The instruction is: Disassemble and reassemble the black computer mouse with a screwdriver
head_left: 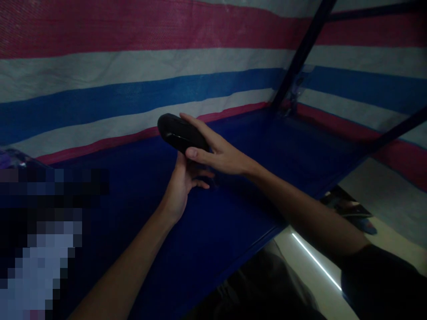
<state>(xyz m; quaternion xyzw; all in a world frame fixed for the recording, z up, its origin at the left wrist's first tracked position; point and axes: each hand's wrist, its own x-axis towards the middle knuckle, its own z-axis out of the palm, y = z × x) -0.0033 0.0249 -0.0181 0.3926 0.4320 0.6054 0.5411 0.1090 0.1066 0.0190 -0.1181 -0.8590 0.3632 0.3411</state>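
A black, rounded, oblong thing with a glossy side, which looks like a computer mouse (pixel 178 133), is held above the blue surface. My right hand (pixel 213 151) grips its right end, thumb on the near side and fingers over the far side. Just below it is my left hand (pixel 185 184), with one digit reaching up to the underside of the mouse. The other left fingers are loosely bent and apart, partly in shadow. Whether the left hand bears any of the weight I cannot tell.
Under both hands lies a dark blue flat surface (pixel 200 249). Striped red, white and blue sheeting (pixel 133 93) rises behind it. A dark slanted post (pixel 300 58) stands at the far right corner. Pale floor with a bright light streak (pixel 316 262) shows below the near edge.
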